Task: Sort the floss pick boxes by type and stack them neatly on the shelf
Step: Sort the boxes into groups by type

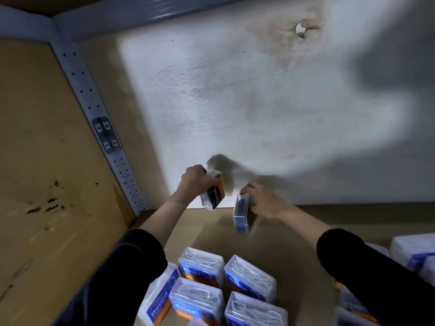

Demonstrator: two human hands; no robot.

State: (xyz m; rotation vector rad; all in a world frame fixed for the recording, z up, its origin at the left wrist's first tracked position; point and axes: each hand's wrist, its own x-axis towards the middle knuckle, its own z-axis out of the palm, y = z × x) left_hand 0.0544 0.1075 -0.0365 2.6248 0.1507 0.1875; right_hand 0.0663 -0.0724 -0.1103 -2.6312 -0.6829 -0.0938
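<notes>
Head view: left hand (196,181) grip pinches a Charcoal floss box (213,192) near the white wall (235,102). Right hand (263,200) grip clamps a clear floss box (241,214) just beside it, above the Round boxes (200,267).

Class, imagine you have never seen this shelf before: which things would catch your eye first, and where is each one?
First, two hands reaching to the back of the shelf: the left hand holds a box labelled Charcoal, the right hand a clear box of dark picks. Nearer, bottom centre, sits a cluster of blue Round boxes. Top right, a stained hole marks the back wall.
</notes>
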